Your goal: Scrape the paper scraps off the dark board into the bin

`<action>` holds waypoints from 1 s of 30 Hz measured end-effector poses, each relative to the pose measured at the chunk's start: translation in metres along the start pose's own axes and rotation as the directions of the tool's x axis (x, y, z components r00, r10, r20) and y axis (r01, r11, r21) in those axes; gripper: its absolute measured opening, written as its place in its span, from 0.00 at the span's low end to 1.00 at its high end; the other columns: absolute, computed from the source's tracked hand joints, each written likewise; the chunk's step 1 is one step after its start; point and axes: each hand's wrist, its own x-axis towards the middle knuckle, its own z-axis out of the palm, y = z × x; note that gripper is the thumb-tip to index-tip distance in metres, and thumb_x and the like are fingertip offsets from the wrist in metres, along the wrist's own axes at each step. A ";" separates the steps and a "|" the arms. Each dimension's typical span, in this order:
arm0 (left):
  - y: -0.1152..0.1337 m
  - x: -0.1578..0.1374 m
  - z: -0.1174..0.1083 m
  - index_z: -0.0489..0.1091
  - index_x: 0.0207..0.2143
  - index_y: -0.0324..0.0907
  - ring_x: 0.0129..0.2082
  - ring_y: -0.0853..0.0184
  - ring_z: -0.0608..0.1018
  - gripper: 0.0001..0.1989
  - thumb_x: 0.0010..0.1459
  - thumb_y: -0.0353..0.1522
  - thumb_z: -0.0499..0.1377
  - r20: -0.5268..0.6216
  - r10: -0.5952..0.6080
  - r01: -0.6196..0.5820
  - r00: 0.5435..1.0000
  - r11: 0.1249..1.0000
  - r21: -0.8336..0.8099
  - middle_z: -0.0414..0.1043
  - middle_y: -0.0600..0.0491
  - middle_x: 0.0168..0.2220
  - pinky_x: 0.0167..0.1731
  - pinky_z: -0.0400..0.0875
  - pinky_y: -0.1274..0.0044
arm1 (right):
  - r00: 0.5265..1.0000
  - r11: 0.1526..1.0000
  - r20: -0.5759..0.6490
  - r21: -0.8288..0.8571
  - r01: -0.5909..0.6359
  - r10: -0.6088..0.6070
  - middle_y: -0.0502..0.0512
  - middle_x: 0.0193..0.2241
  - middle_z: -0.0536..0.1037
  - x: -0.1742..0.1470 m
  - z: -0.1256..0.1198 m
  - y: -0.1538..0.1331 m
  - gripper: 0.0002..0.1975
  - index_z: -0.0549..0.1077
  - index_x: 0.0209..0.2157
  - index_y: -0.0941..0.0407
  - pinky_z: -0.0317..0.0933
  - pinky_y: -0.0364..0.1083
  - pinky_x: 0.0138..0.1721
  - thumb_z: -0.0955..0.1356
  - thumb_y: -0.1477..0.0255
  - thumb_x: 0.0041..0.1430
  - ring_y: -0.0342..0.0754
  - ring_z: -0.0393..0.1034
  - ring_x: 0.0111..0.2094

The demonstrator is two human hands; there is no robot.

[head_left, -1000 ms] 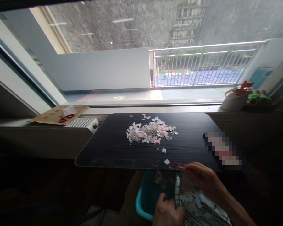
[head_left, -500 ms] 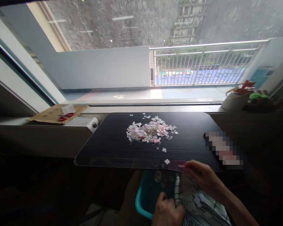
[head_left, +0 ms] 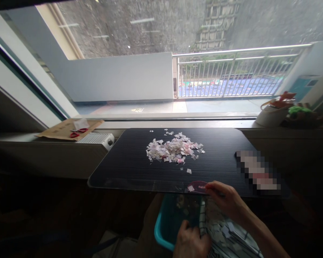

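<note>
Right on the tabletop (head_left: 123, 166), we cannot identify 1 pixelated item (head_left: 258, 170); below the tabletop, the bottom edge crops our left hand (head_left: 192, 240).

I've got the right hand (head_left: 224, 197) pinching a pinkish see-through disc (head_left: 198, 184) at the near edge of the surface (head_left: 129, 161), one white scrap (head_left: 191, 188) showing through. Left hand (head_left: 191, 240) is down by the teal tub (head_left: 158, 231); messy paper pile (head_left: 174, 147) sits further back.

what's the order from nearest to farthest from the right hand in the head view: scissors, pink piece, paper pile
1. Pink piece: held in the right hand
2. Paper pile: ahead and to the left, on the table
3. Scissors: far left, on brown paper
</note>
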 end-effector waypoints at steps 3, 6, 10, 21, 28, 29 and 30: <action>0.000 0.000 0.000 0.65 0.22 0.44 0.15 0.67 0.68 0.07 0.49 0.25 0.58 0.004 -0.001 0.001 1.000 1.000 -0.003 0.64 0.56 0.16 0.26 0.61 0.73 | 0.999 1.000 -0.034 -0.019 0.018 -0.018 0.52 0.28 0.79 0.003 0.003 0.003 0.13 0.77 0.32 0.56 0.65 0.42 0.32 0.63 0.66 0.63 0.46 0.72 0.29; 0.001 -0.001 0.002 0.66 0.22 0.44 0.15 0.66 0.68 0.07 0.50 0.26 0.59 0.003 -0.017 0.017 1.000 1.000 -0.020 0.65 0.55 0.16 0.27 0.62 0.72 | 0.999 0.999 0.018 -0.012 0.045 -0.045 0.52 0.27 0.79 0.005 0.006 0.005 0.13 0.77 0.32 0.56 0.65 0.42 0.31 0.63 0.66 0.63 0.46 0.72 0.29; 0.000 -0.002 0.000 0.66 0.23 0.44 0.15 0.66 0.68 0.06 0.51 0.27 0.58 0.028 -0.009 0.009 1.000 1.000 -0.014 0.65 0.55 0.17 0.27 0.62 0.73 | 0.998 0.999 0.033 -0.003 0.046 -0.046 0.52 0.28 0.79 0.003 0.004 0.001 0.13 0.77 0.32 0.56 0.64 0.41 0.31 0.63 0.67 0.63 0.46 0.72 0.29; -0.003 -0.006 -0.004 0.65 0.23 0.44 0.16 0.67 0.68 0.07 0.51 0.27 0.57 0.053 -0.002 0.001 0.999 1.000 0.016 0.64 0.56 0.17 0.28 0.62 0.73 | 0.988 0.996 -0.154 -0.087 0.013 -0.027 0.53 0.31 0.81 0.012 -0.010 0.020 0.13 0.78 0.35 0.56 0.66 0.43 0.33 0.64 0.64 0.62 0.48 0.74 0.32; -0.028 -0.029 -0.029 0.65 0.26 0.44 0.19 0.68 0.70 0.05 0.54 0.26 0.55 0.226 -0.012 0.008 0.974 1.000 0.018 0.65 0.56 0.21 0.29 0.62 0.73 | 0.992 0.991 -0.115 -0.129 0.037 -0.052 0.54 0.30 0.80 0.044 0.002 0.018 0.13 0.77 0.34 0.56 0.64 0.44 0.34 0.62 0.66 0.63 0.48 0.74 0.31; -0.033 -0.033 -0.033 0.65 0.27 0.44 0.20 0.68 0.70 0.05 0.55 0.27 0.55 0.244 -0.034 0.035 0.969 0.999 0.002 0.65 0.55 0.21 0.30 0.61 0.73 | 0.994 0.991 -0.099 -0.133 0.027 -0.041 0.54 0.30 0.80 0.043 0.001 0.018 0.13 0.77 0.34 0.56 0.63 0.44 0.34 0.62 0.67 0.62 0.48 0.73 0.31; -0.038 -0.036 -0.038 0.65 0.27 0.43 0.20 0.67 0.70 0.05 0.56 0.28 0.54 0.265 -0.061 0.068 0.962 0.997 -0.019 0.65 0.55 0.21 0.30 0.61 0.73 | 0.996 0.991 -0.081 -0.136 0.018 -0.029 0.53 0.30 0.80 0.039 -0.001 0.017 0.13 0.77 0.34 0.56 0.63 0.43 0.33 0.62 0.66 0.62 0.48 0.73 0.31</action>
